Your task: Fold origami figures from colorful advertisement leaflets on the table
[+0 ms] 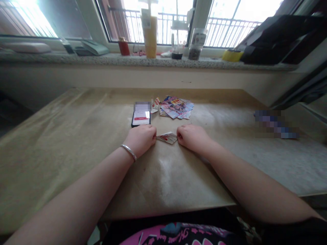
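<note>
Printed paper, creased into a small pointed piece, the folded paper (167, 138) lies between the two hands at the middle of the bench (97, 146), each of its ends at one hand. The left hand (142, 137) comes in from the near left, its forearm slanting far and to the right, a silver bangle (129, 152) round the wrist. Its fingers curl inward, thumb side toward the paper, and pinch the left tip. The right hand (192, 136) mirrors it: the forearm slants in from the near right, the back of the hand faces up, and the bent fingers close on the right tip. Both hands sit low, seemingly against the bench top, though the exact contact of the fingertips is hidden by the knuckles.

Just beyond the left hand lies a smartphone (141, 118) with its screen lit. To its right, on the far side of the bench, stands a second folded paper (155, 105), and right of that is a loose, overlapping stack of colourful printed sheets (176, 108), apart from both hands.
</note>
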A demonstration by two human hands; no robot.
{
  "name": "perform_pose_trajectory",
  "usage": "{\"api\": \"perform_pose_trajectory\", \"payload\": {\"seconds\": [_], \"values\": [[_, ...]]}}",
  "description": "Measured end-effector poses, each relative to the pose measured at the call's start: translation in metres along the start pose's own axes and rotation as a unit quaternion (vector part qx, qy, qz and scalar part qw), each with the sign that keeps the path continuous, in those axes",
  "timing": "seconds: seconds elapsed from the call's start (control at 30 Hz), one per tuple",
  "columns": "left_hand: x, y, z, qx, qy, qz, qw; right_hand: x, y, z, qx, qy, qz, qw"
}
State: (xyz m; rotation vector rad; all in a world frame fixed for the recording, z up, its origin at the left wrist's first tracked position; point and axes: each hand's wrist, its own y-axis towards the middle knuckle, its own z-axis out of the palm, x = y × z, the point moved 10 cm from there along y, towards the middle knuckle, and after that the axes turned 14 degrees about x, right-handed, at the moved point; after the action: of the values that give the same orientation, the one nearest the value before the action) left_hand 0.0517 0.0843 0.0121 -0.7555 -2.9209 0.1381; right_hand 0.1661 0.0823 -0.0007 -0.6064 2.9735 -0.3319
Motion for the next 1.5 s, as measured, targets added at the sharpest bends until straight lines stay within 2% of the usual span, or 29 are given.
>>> {"api": "perform_pose_trajectory", "payload": {"seconds": [0.17,0.37,0.63,0.87,0.97,1.07,1.17,1.37,1.5], "values": [[-0.002,-0.002,-0.001,0.012,0.002,0.013,1.000,-0.004,0.002,0.002,0.002,0.021,-0.004,1.000],[0.007,-0.001,0.003,0.026,-0.008,0.016,0.999,-0.006,0.003,0.003,0.006,0.046,-0.011,0.999],[0.001,-0.001,0.005,0.029,-0.002,0.042,0.999,-0.005,0.003,0.005,0.014,0.048,-0.020,0.999],[0.000,-0.004,-0.005,-0.037,-0.086,0.049,0.994,-0.005,0.001,0.003,0.006,0.052,-0.020,0.998],[-0.006,-0.006,-0.012,-0.066,-0.117,0.083,0.987,-0.005,0.001,0.003,0.001,0.056,-0.021,0.998],[-0.016,-0.007,-0.012,-0.065,-0.145,0.131,0.979,-0.006,0.000,0.002,-0.002,0.073,-0.023,0.997],[-0.014,-0.001,-0.005,-0.050,-0.172,0.122,0.976,-0.006,0.000,0.003,-0.007,0.098,-0.029,0.995],[-0.006,0.005,0.006,-0.023,-0.248,0.111,0.962,-0.002,0.000,-0.005,-0.084,0.155,-0.079,0.981],[0.003,0.006,0.008,-0.024,-0.310,0.084,0.947,-0.011,0.002,-0.006,-0.123,0.279,-0.099,0.947]]}}
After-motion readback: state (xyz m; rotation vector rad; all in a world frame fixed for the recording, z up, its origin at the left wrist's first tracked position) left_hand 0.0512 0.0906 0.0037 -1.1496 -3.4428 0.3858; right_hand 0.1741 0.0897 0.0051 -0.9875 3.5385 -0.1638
